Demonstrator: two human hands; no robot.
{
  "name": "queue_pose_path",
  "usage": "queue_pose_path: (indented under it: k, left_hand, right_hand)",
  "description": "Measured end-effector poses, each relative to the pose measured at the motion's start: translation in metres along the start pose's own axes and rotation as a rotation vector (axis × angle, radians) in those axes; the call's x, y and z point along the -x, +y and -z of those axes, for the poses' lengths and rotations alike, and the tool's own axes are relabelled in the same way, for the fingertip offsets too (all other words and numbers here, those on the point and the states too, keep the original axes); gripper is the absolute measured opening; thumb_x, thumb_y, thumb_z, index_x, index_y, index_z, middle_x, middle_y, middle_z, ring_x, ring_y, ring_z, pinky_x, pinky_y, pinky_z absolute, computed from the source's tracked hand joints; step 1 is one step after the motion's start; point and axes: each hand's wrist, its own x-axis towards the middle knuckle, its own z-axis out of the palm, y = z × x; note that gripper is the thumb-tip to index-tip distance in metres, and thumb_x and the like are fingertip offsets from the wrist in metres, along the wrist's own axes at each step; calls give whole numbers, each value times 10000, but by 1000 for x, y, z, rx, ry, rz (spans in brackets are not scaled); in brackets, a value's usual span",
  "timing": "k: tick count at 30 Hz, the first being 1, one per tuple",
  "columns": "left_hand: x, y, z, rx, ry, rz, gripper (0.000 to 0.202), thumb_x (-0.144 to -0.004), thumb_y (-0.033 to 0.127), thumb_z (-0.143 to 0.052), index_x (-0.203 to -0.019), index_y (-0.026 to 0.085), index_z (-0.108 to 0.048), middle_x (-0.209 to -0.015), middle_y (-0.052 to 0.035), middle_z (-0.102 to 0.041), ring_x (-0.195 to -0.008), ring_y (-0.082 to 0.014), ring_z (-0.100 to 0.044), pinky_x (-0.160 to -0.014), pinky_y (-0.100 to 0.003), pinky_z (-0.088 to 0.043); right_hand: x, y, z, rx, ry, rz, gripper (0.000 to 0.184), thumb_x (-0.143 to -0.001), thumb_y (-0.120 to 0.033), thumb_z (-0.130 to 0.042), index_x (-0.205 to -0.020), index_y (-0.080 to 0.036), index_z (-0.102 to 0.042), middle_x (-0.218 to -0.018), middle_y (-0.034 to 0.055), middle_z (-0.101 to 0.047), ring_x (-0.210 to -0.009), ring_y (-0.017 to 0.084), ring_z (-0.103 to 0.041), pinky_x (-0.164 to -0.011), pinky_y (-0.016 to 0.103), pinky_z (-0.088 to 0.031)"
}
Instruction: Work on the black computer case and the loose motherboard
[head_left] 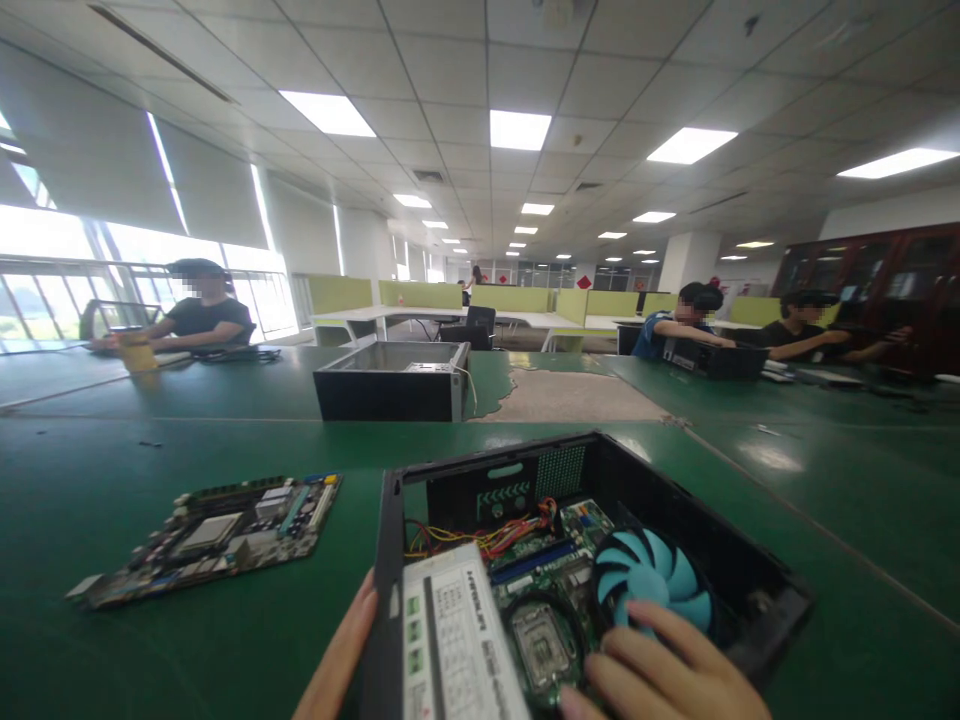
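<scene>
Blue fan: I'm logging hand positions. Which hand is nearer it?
Right. The right hand lies against the blue fan, inside the computer case; the left hand is outside its left wall.

A white label (457, 640) on the power supply (431, 690) inside the open computer case (750, 570) carries a dark heading, green squares and a printed table, all too blurred to read. A row of pale arrowheads (508, 497) marks the case's rear wall. Printing on the loose motherboard (217, 535) on the tabletop (90, 470) cannot be made out, nor can the red signs (583, 282) at the room's far end.
</scene>
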Motion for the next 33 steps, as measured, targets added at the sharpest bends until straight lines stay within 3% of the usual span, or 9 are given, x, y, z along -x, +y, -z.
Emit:
queue_pose_path:
  k: [4,7,11,14,19,23,27,30,33]
  left_hand:
    - [14,55,-31,55,-13,-143,1390,-431,727,-706,-1467,291,112,-1535,-74,-221,-1380,-389,-217,-1102,-555,-288]
    - [16,104,-59,54,11,-300,1460,-425,707,-734,-1459,217,174,-1561,-109,68,-1414,-362,-60,-1140,-506,-226]
    - [-3,166,-100,-118,44,-169,1022,-800,518,-529,-1460,171,170,-1563,-96,72,-1428,-263,-7,-1166,-403,-217]
    - [-15,180,-116,-173,-16,-172,811,-860,371,-449,-1488,194,33,-1568,-68,-7,-1430,-206,-27,-1168,-354,-211]
    - [-17,113,-73,-280,-183,-299,941,-652,402,-645,-1463,172,-226,-1564,-94,-44,-1430,-277,-56,-1153,-429,-178]
    - [-28,21,2,-506,-25,-53,686,-738,443,-525,-1378,223,-411,-1528,-90,-253,-1409,-302,-180,-1098,-515,-219]
    - [-53,-64,66,-697,131,198,697,-798,557,-367,-1382,178,-405,-1497,-153,-298,-1375,-357,-233,-1032,-591,-247]
    - [-70,-105,90,-776,123,282,823,-744,651,-384,-1415,174,-358,-1505,-187,-255,-1377,-389,-206,-1042,-588,-215]
    - [-84,-117,92,-776,72,356,852,-736,699,-353,-1428,201,-336,-1510,-194,-233,-1375,-427,-179,-1027,-613,-205]
  right_hand:
    - [10,50,0,41,-112,-168,634,-871,-632,-333,-1310,-207,-501,-1241,93,-605,-1152,275,-525,-1122,506,-201]
    - [5,50,1,89,-124,-282,751,-840,-630,-401,-1412,-146,-354,-1416,155,-425,-1301,329,-372,-1112,524,-196]
    - [-13,29,-11,35,-30,-87,743,-840,-673,-347,-1391,-178,-403,-1401,117,-464,-1320,313,-354,-1118,496,-188]
    - [-15,32,-30,32,-149,19,657,-860,-632,-359,-1338,-197,-476,-1358,80,-523,-1299,245,-400,-1125,398,-180]
    - [15,51,-69,78,-173,13,431,-883,-471,-452,-1232,-247,-569,-1336,21,-547,-1223,188,-492,-1093,325,-213]
    - [26,59,-92,74,-155,-81,259,-885,-349,-502,-1090,-276,-642,-1212,-16,-644,-1145,176,-555,-1080,331,-225]
    - [26,82,-114,76,-195,-148,207,-882,-298,-507,-999,-271,-675,-1112,-14,-692,-1108,184,-573,-1063,337,-228]
    - [23,110,-136,68,-157,-219,174,-850,-299,-538,-901,-255,-698,-1068,-2,-703,-1073,195,-579,-1063,358,-217]
    - [12,147,-156,-68,-213,-365,155,-797,-293,-567,-834,-242,-709,-1085,18,-692,-1117,225,-540,-1083,401,-188]
